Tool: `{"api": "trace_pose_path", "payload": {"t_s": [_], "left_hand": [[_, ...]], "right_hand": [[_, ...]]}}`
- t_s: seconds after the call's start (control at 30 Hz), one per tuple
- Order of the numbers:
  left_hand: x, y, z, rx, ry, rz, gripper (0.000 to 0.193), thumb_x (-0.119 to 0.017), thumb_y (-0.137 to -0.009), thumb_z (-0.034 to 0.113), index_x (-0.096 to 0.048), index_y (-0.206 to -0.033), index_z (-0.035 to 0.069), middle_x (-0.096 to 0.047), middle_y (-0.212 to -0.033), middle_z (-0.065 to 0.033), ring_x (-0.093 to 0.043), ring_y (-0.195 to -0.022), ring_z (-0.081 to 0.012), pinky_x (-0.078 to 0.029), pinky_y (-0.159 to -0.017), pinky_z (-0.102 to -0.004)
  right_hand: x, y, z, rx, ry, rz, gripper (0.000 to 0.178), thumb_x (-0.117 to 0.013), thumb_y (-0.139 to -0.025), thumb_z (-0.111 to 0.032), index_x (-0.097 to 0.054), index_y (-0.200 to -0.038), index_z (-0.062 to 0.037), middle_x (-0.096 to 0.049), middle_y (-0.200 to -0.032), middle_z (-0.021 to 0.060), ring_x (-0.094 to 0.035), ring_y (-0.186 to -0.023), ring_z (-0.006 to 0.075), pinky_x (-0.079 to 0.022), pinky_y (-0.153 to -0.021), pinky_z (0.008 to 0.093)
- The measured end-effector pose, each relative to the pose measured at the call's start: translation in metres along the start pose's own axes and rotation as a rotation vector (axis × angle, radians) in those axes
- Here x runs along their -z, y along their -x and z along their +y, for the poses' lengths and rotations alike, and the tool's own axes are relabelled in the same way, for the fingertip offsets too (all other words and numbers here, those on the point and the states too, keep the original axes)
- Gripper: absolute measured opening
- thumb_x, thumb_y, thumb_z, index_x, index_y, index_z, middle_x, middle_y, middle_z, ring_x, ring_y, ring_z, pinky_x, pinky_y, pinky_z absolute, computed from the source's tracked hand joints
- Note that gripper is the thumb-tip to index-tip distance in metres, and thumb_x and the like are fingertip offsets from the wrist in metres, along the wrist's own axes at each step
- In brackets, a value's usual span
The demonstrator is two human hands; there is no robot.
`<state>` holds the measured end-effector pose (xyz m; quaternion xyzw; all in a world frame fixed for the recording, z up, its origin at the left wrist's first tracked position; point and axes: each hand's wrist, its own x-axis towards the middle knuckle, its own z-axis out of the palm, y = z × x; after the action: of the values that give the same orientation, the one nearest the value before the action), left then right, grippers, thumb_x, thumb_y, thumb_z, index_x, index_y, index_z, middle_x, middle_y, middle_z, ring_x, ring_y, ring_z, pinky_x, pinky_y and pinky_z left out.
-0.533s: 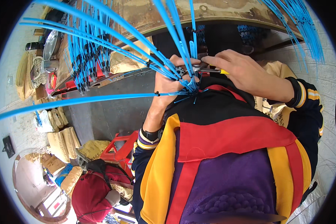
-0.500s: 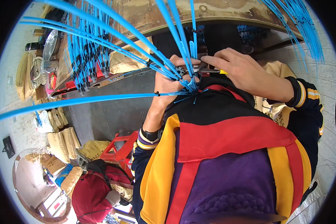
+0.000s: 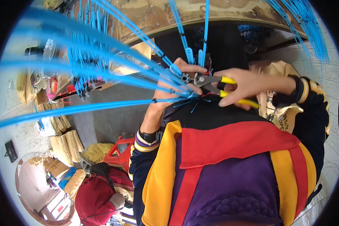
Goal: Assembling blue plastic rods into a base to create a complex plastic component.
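Observation:
My left hand (image 3: 166, 87) is closed around the gathered ends of several long blue rods (image 3: 133, 64) with black joints, which fan out to the left and away from me. A small dark toothed hub (image 3: 185, 78) shows between its fingers, among the rods. My right hand (image 3: 242, 86) grips a pair of pliers with yellow handles (image 3: 229, 80), handles spread apart. The metal head of the pliers (image 3: 202, 80) is right at the hub, beside my left fingertips. Whether its jaws bite on anything cannot be made out. Short blue ends stick out below, over my black lap.
A worn wooden bench (image 3: 229, 15) curves across the far side. More blue rods stand in a bunch (image 3: 87, 45) at the left, and another bundle (image 3: 309, 35) hangs at the right. A red stool (image 3: 118, 152), brown paper packs (image 3: 66, 147) and dark red cloth (image 3: 94, 197) lie lower left.
My right hand has shifted its grip on the pliers, whose handles now show spread in the palm. The rods in my left hand have swung, and the hub is turned more into view.

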<state>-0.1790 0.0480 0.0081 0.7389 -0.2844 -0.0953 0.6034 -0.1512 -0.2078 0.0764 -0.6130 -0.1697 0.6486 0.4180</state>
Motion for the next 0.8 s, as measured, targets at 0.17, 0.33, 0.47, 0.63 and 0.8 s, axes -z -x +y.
{"api": "trace_pose_path", "payload": {"t_s": [0.17,0.33,0.47,0.63,0.8], "left_hand": [[-0.002,-0.006,-0.003,0.270,0.215,0.109,0.047,-0.080,-0.067,0.002,-0.067,-0.112,0.005,-0.062,-0.091,-0.0006,-0.056,-0.081,-0.0113,-0.044,-0.071,-0.0248],[-0.001,-0.011,-0.001,0.351,0.410,0.098,0.047,-0.081,-0.067,0.003,-0.066,-0.112,0.006,-0.062,-0.095,-0.0018,-0.056,-0.085,-0.0111,-0.045,-0.076,-0.0255],[-0.005,-0.011,0.002,0.272,0.436,-0.036,0.046,-0.080,-0.068,0.003,-0.066,-0.111,0.006,-0.061,-0.098,-0.0023,-0.056,-0.086,-0.0105,-0.046,-0.078,-0.0249],[-0.002,-0.018,0.006,0.371,0.320,0.083,0.042,-0.079,-0.069,0.003,-0.067,-0.109,0.005,-0.061,-0.099,-0.0031,-0.056,-0.089,-0.0115,-0.046,-0.081,-0.0258],[0.007,-0.018,-0.003,0.217,0.165,-0.052,0.042,-0.079,-0.069,0.005,-0.068,-0.109,0.006,-0.059,-0.094,-0.0041,-0.057,-0.089,-0.0148,-0.047,-0.081,-0.0278]], "right_hand": [[-0.007,-0.002,0.018,0.501,0.899,0.839,0.049,-0.073,-0.082,-0.016,-0.046,-0.119,0.0001,-0.056,-0.065,0.0067,-0.057,-0.054,0.0180,-0.046,-0.051,0.0317],[0.008,0.014,-0.010,0.305,0.526,0.468,0.042,-0.072,-0.083,-0.015,-0.048,-0.113,0.0010,-0.056,-0.067,0.0073,-0.059,-0.061,0.0170,-0.048,-0.060,0.0304],[-0.015,0.007,0.017,0.089,0.219,0.344,0.040,-0.071,-0.083,-0.014,-0.049,-0.113,0.0010,-0.057,-0.068,0.0075,-0.061,-0.062,0.0162,-0.049,-0.061,0.0281],[0.006,-0.010,0.023,0.740,1.217,1.089,0.042,-0.072,-0.082,-0.013,-0.049,-0.114,0.0015,-0.057,-0.066,0.0057,-0.061,-0.060,0.0119,-0.050,-0.057,0.0277],[-0.002,0.014,0.004,0.081,-0.040,0.245,0.040,-0.067,-0.085,-0.010,-0.048,-0.118,0.0026,-0.057,-0.065,0.0064,-0.063,-0.060,0.0155,-0.050,-0.058,0.0301]]}}
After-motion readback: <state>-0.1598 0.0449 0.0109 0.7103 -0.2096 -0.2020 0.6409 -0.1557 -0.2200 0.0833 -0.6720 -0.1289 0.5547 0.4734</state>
